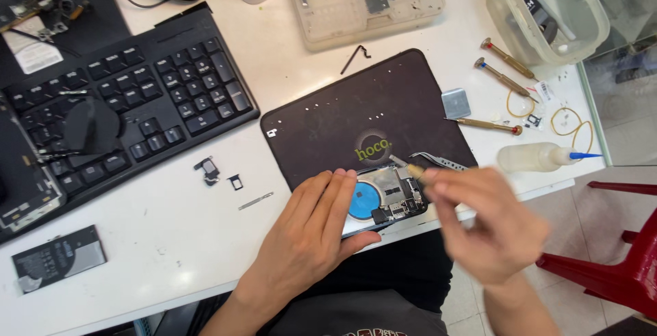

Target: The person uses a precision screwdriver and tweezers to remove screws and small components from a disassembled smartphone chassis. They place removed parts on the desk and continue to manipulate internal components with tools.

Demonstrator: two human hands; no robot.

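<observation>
An opened phone (387, 198) with bare circuit parts and a blue ring lies on a black work mat (342, 113) at the table's front edge. My left hand (311, 230) rests flat on the phone's left half, fingers together, steadying it. My right hand (489, 223), blurred, pinches a slim screwdriver (405, 165) with a brass collar; its tip points down at the phone's upper right part. Metal tweezers (441, 161) lie on the mat just beyond my right hand.
A black keyboard (137, 103) sits to the left, with a phone battery (58, 257) near the front left. Small phone parts (209, 170) lie on the white table. More screwdrivers (505, 57), a clear bottle (537, 157), a parts tray (366, 1) and a plastic tub (547, 11) stand at the back right.
</observation>
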